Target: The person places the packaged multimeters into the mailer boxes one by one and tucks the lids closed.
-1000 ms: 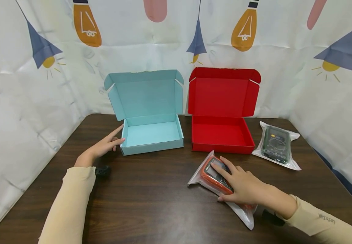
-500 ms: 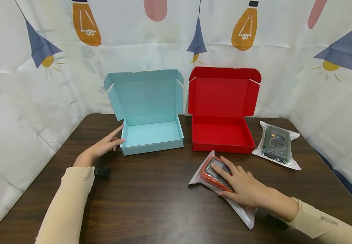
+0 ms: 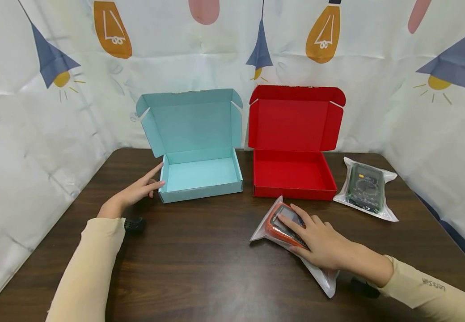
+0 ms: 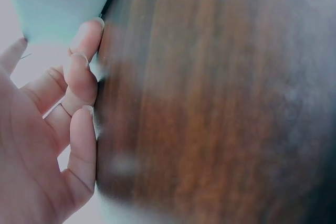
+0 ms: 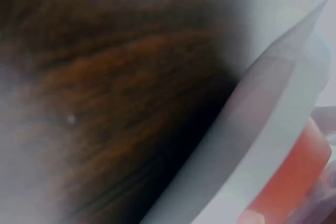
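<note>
An orange-and-grey multimeter (image 3: 285, 226) in a clear plastic bag lies slantwise on the table, before the red box (image 3: 297, 193). My right hand (image 3: 323, 241) holds it from above, thumb on the near side and fingers spread over its face. The palm and sleeve cover its lower half. In the right wrist view, the bag (image 5: 252, 124) and an orange edge show, blurred. At the left, my left hand (image 3: 137, 190) touches the left wall of the light blue box (image 3: 200, 193), index finger and thumb extended, other fingers bent. Both boxes have raised lids and bare insides.
A second multimeter (image 3: 365, 188), dark green and bagged, lies right of the red box near the table's right edge. A printed white curtain (image 3: 216, 53) hangs behind and beside the brown table (image 3: 192, 259). The two boxes stand side by side with a narrow gap.
The head view has tilted down slightly, so everything sits a little higher. Both hands keep nearly the same places on the light blue box and the bagged multimeter.
</note>
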`<state>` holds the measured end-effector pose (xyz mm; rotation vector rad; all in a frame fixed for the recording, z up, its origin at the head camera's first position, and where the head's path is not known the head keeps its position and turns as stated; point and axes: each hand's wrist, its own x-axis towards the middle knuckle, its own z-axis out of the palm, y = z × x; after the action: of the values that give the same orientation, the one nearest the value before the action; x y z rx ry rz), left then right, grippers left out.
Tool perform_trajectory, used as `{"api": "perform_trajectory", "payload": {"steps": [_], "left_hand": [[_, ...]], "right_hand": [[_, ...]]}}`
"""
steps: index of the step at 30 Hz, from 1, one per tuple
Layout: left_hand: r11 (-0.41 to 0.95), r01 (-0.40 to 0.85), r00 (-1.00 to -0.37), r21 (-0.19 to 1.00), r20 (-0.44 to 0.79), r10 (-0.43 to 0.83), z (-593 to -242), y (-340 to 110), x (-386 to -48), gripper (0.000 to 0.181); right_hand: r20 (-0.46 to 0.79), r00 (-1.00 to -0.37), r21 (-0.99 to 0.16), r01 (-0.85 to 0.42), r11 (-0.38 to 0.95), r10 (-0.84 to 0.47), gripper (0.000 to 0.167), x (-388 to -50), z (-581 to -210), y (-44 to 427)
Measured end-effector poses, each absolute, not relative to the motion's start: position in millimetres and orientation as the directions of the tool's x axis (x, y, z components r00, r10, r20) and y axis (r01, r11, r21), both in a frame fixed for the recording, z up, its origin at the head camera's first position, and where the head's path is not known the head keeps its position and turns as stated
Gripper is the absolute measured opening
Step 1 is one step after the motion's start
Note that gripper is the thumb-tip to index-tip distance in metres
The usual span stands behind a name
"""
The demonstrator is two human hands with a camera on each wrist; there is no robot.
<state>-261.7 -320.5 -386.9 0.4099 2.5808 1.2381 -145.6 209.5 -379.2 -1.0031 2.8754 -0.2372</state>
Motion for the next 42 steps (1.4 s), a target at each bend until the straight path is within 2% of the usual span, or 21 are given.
{"api": "perform_trajectory", "payload": {"steps": [12,19,30,42], "left_hand": [[0.596,0.142,-0.927,0.79,-0.106,0.361,-385.4,-321.3,-260.9,0.08],[0.604,0.136,-0.927,0.786,-0.114,0.356,-384.7,-321.5,-260.3,0.079],[0.616,0.126,-0.928,0.777,-0.127,0.35,-384.5,-321.4,-261.5,0.08],[0.615,0.122,-0.928,0.779,-0.131,0.35,-382.2,-320.1,-260.5,0.08]], "right_hand": [[-0.024,-0.763,-0.175,-0.633,0.754,-0.646,0.08,-148.9,-373.8,207.8],[0.009,-0.72,-0.211,-0.68,0.702,-0.694,0.083,-154.8,-368.9,206.5],[-0.005,-0.703,-0.217,-0.693,0.687,-0.711,0.088,-165.8,-353.2,198.6],[0.059,-0.642,-0.202,-0.758,0.621,-0.764,0.088,-178.1,-339.9,183.4]]}}
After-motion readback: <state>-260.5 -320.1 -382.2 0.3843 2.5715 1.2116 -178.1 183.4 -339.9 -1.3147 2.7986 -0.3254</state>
